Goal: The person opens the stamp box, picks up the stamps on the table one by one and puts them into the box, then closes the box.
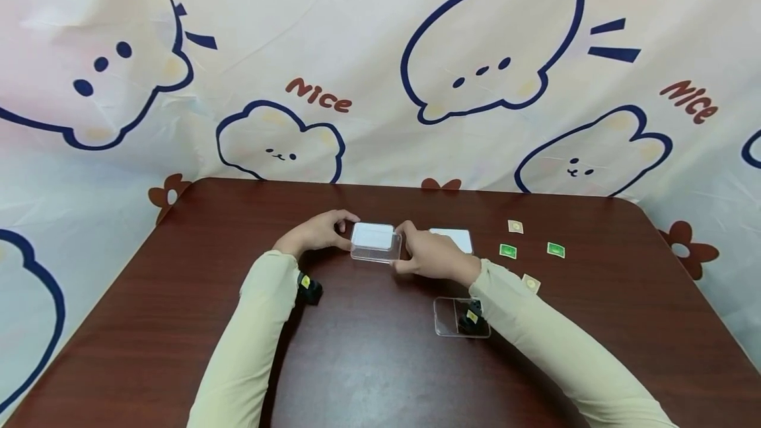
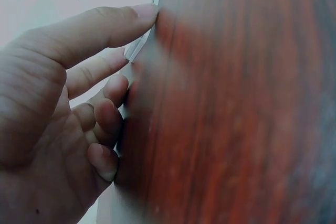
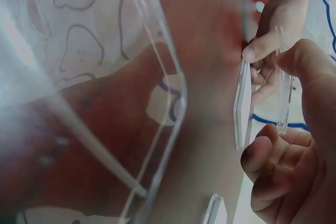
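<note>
My left hand pinches the left end of a thin white rectangular slab lying on the table, thumb at the near edge and index finger at the far one. Its clear edge shows between those fingers in the left wrist view. My right hand grips a clear plastic case half between thumb and fingers. In the head view that clear piece overlaps the near side of the white slab; in the right wrist view it is raised off the table. The other fingers of the left hand are curled loosely.
A second white slab lies behind the right hand. Another clear plastic case half is on the table under the right wrist. Several small cards, green and cream, are spread at the right. A patterned cloth hangs behind the table.
</note>
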Demonstrator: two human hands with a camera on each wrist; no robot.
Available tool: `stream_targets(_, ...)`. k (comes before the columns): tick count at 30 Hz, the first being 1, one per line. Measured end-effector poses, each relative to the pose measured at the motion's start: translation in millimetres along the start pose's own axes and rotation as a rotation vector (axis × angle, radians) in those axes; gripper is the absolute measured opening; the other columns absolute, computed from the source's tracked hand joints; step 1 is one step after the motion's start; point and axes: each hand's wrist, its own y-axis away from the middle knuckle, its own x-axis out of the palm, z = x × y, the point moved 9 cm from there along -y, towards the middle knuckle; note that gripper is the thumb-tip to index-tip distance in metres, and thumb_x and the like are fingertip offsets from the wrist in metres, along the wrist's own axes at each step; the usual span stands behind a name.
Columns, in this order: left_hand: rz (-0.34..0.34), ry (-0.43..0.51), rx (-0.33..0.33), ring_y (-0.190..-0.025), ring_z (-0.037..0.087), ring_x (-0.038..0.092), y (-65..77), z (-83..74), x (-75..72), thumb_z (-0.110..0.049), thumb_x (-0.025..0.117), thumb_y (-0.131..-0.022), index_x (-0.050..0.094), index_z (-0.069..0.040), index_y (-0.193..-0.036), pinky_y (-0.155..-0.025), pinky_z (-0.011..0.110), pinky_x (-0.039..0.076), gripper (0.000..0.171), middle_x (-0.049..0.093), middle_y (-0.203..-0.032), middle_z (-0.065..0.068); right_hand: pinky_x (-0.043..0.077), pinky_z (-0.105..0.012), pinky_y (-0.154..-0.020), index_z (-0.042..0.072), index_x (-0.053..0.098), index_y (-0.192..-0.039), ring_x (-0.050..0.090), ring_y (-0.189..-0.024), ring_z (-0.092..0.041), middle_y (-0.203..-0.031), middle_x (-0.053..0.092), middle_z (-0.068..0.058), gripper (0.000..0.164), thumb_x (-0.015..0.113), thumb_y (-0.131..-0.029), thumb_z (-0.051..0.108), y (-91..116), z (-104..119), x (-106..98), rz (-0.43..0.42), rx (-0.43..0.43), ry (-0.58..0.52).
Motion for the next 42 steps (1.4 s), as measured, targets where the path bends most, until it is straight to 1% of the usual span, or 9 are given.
stream_targets(6,-0.003,-0.001,-0.021,-0.095,0.023,0.044,1.1,0.8,-0.1,-0.018,0.077,-0.081,0.055,-0.013,-0.130,-0.079,0.035,0.037,0.055,0.047,-0.100,0.008,0.032,-0.024,-0.043,0.008,0.046,-0.127,0.042,-0.049,-0.006,-0.062,0.051,0.005,0.059,0.069,-0.084,0.040,19.5,12.5,1.7,-0.013,-0.036,0.007)
stream_targets(13,0.002,-0.018,-0.014,-0.095,0.023,0.045,1.3,-2.1,-1.0,-0.022,0.077,-0.081,0.054,-0.013,-0.131,-0.081,0.035,0.036,0.055,0.047,-0.100,0.008,0.033,-0.024,-0.042,0.011,0.046,-0.126,0.040,-0.050,-0.004,-0.063,0.048,0.008,0.058,0.068,-0.083,0.042,39.9,23.3,12.2,0.002,-0.062,0.027)
stream_targets(18,-0.002,-0.006,-0.025,-0.095,0.023,0.045,2.1,-2.6,-1.5,-0.022,0.077,-0.082,0.054,-0.013,-0.131,-0.081,0.036,0.036,0.055,0.047,-0.100,0.008,0.033,-0.024,-0.042,0.011,0.047,-0.125,0.041,-0.049,-0.003,-0.061,0.049,0.008,0.056,0.068,-0.082,0.041,51.2,31.3,19.5,0.010,-0.096,0.014)
stream_targets(23,0.001,0.002,-0.026,-0.094,0.024,0.045,3.1,-2.2,-0.1,-0.023,0.077,-0.082,0.054,-0.013,-0.132,-0.080,0.036,0.037,0.056,0.047,-0.100,0.009,0.036,-0.024,-0.045,0.012,0.048,-0.121,0.045,-0.052,-0.004,-0.062,0.050,0.008,0.056,0.070,-0.081,0.043,58.9,37.4,26.4,0.010,-0.120,0.047)
stream_targets(26,0.002,0.004,-0.028,-0.095,0.024,0.045,2.9,-1.4,0.7,-0.024,0.077,-0.082,0.053,-0.013,-0.132,-0.081,0.036,0.037,0.056,0.047,-0.101,0.009,0.038,-0.025,-0.047,0.012,0.048,-0.120,0.046,-0.054,-0.005,-0.063,0.050,0.008,0.056,0.070,-0.080,0.045,61.6,38.8,30.9,0.016,-0.114,0.067)
stream_targets(34,-0.002,0.006,-0.026,-0.095,0.023,0.045,1.5,-0.1,1.0,-0.024,0.077,-0.082,0.054,-0.013,-0.131,-0.081,0.036,0.037,0.056,0.047,-0.101,0.009,0.037,-0.026,-0.046,0.013,0.049,-0.120,0.046,-0.053,-0.006,-0.062,0.049,0.009,0.057,0.070,-0.079,0.047,64.1,42.2,39.1,0.031,-0.098,0.092)
stream_targets(42,-0.010,-0.001,-0.029,-0.094,0.023,0.045,1.2,1.4,1.7,-0.025,0.077,-0.082,0.053,-0.013,-0.132,-0.079,0.036,0.037,0.057,0.047,-0.101,0.009,0.037,-0.030,-0.044,0.013,0.051,-0.119,0.052,-0.053,-0.010,-0.069,0.060,0.004,0.059,0.071,-0.077,0.049,66.6,46.6,43.1,0.021,-0.041,0.169)
